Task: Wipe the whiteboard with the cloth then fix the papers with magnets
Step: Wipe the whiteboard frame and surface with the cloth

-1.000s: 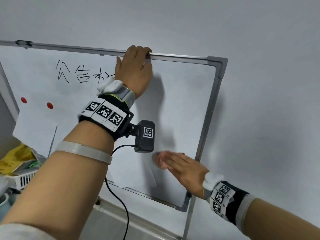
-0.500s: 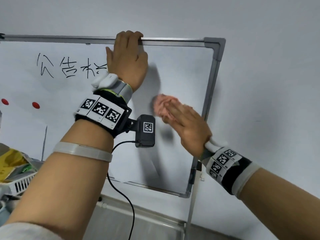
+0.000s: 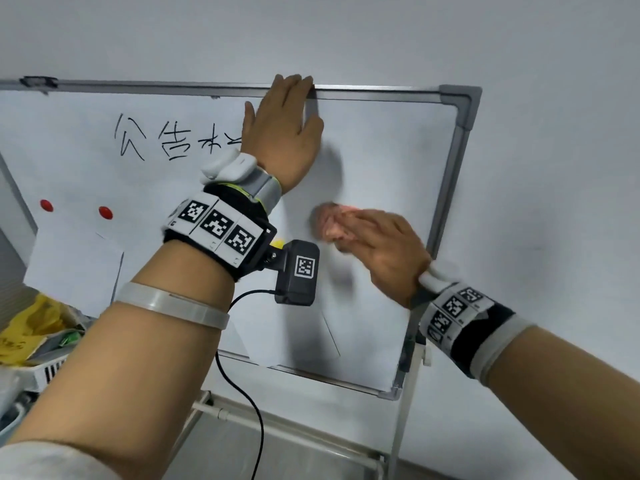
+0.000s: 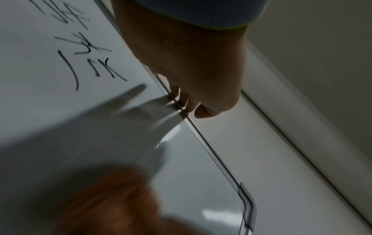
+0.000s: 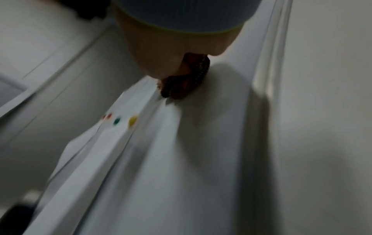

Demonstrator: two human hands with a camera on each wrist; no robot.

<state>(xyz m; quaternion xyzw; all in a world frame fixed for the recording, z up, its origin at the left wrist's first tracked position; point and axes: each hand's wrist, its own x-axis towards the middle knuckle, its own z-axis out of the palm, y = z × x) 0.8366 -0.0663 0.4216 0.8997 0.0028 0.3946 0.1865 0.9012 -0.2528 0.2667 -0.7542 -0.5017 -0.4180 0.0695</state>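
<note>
your left hand [image 3: 282, 133] hooks its grip over the whiteboard [image 3: 398, 161] frame; your right hand [image 3: 388, 251] presses the cloth [image 3: 329, 223] flat on it, fingers straight.

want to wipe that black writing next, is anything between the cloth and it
Yes. The left hand, gripping the whiteboard top frame, sits between the cloth under the right hand and the writing, covering its last character.

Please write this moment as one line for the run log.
phase: wiping | left hand: grips whiteboard top frame | right hand: presses pink cloth on board | papers: one under red magnets
</note>
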